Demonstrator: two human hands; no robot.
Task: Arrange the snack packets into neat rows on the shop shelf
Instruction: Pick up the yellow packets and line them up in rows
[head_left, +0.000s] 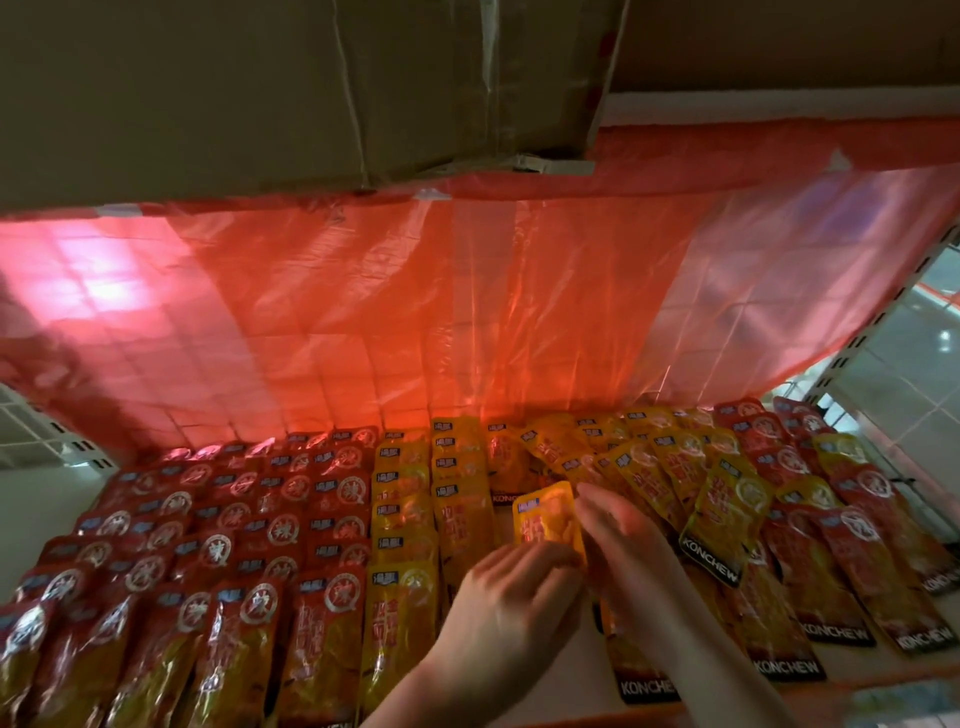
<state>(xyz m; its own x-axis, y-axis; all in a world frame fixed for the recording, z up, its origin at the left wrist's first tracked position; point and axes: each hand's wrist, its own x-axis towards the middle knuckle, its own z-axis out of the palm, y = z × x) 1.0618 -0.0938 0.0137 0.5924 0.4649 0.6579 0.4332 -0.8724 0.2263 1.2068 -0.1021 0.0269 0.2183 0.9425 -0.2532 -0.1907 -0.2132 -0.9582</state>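
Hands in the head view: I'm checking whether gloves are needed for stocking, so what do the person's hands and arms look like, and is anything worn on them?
Both the left hand and the right hand are bare: no gloves, rings, watch or bracelet show. The forearms are bare too, with no sleeve visible down to the picture's lower edge.

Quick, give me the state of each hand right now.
Left hand: gripping the lower edge of a yellow snack packet.
Right hand: fingers on the same packet's right edge; whether it grips or only touches cannot be told.
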